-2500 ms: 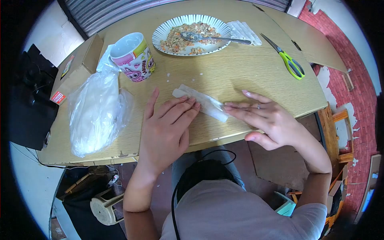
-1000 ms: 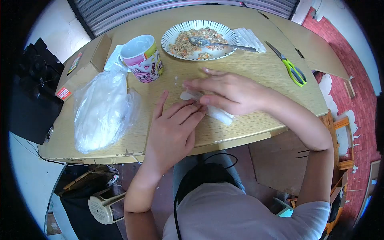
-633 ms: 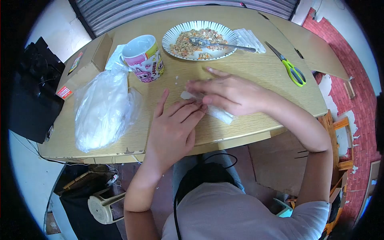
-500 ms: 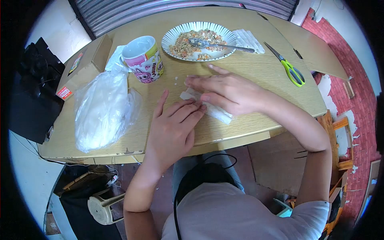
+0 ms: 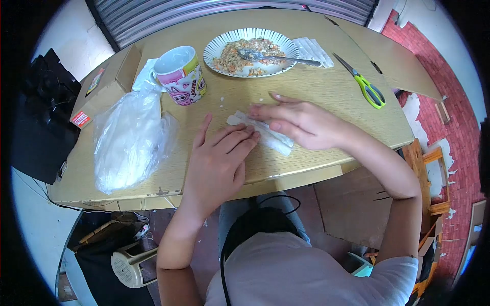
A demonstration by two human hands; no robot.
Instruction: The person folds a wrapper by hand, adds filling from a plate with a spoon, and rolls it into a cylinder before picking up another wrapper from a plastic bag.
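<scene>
A pale spring roll wrapper (image 5: 273, 138), partly folded into a narrow strip, lies slantwise on the table near its front edge. My left hand (image 5: 220, 155) rests its fingertips on the near left side of the wrapper, fingers stretched out. On the other side, my right hand (image 5: 301, 121) lies over the wrapper's upper right edge, its fingers extended and the thumb apart. Beyond them is a fluted paper plate (image 5: 210, 56) of chopped filling (image 5: 229, 58), with a metal spoon (image 5: 278, 58) lying across it. Several finished rolls (image 5: 312, 52) sit beside the plate.
Green-handled scissors (image 5: 368, 89) lie at the right. To the left stand a printed mug (image 5: 181, 76), a plastic bag (image 5: 130, 143) with white contents and a cardboard box (image 5: 104, 84). Small white specks dot the table (image 5: 224, 23). A stool (image 5: 130, 265) is below.
My right hand has shifted slightly right across the wrapper, uncovering more of its upper part. My left hand stays at nearly the same spot. The whole view has moved a little.
</scene>
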